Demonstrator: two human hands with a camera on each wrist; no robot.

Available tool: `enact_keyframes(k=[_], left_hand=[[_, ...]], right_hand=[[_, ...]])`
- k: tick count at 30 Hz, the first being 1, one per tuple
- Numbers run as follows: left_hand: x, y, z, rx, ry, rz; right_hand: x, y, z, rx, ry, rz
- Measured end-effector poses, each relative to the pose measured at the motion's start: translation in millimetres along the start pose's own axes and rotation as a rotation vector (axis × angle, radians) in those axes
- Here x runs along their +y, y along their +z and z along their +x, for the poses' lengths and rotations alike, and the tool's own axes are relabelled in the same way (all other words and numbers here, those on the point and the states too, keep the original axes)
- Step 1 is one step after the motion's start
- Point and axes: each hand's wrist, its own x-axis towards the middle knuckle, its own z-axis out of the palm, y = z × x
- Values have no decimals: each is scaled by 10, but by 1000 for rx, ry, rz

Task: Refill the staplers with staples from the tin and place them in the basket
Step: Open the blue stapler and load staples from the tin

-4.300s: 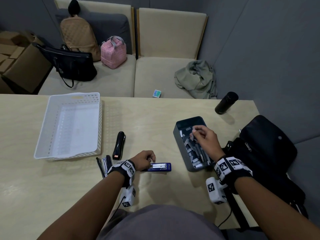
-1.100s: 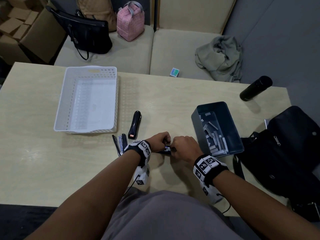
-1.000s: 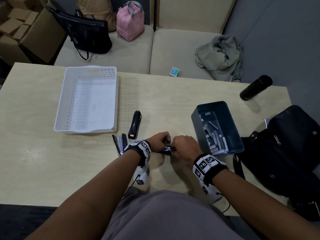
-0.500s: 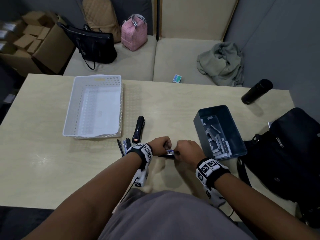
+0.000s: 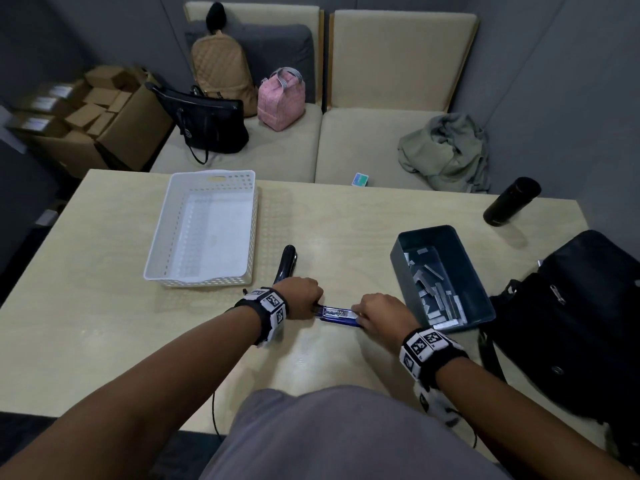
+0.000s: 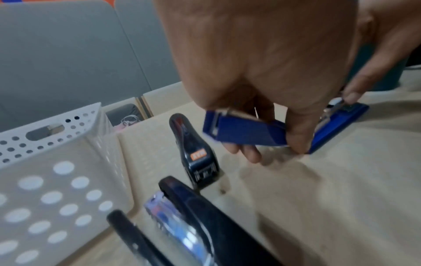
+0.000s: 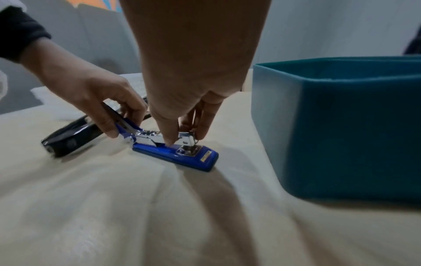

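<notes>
Spreading apart since a moment ago, the left hand [image 5: 300, 298] grips the blue stapler's [image 5: 337, 315] flipped-back lid while right-hand fingers [image 7: 167, 136] pinch its magazine.

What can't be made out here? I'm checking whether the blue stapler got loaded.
- Staple channel of the blue stapler: the right hand covers it in the right wrist view; too small in the head view.
- Its lid: partly wrapped by the left hand in the left wrist view.
- Nearest black stapler: blurred, cut off by the bottom edge.
- Staples in the tin: wall hides them in the right wrist view.
</notes>
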Motion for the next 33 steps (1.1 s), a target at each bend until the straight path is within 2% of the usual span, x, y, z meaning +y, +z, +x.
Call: enact_keyframes(k=[3,5,8,15,19,21,24,26,29,31,33], left_hand=[[30,-149,19,-8,-1,13],[88,-219,38,-47,-23,28],[194,-312,64,-115,-58,62],[432,-231,154,-100,-122,127],[495,-243,144,-176,-120,165],[483,-296,152,-242,-134,100],[439,-465,168,-303,-171,-122],[418,-588,185,-327,-194,-301],[479,-691,195,-363,-182,-477],[554,-687,230,-357,-164,-456],[631,-650,262,-310,-131,-372]], right_hand=[[28,3,-60,58,-42,41],[32,30,-97,95,-103,-40],[24,41,-135,72,-186,-185],[40,93,-140,88,-198,-222],[45,120,-117,63,-169,-210],[56,127,-93,46,-168,-214],[77,118,-63,-11,-187,-214],[93,82,-51,-13,-150,-123],[114,3,-50,-4,-23,197],[149,-16,-59,-5,70,413],[208,6,-57,-1,160,528]])
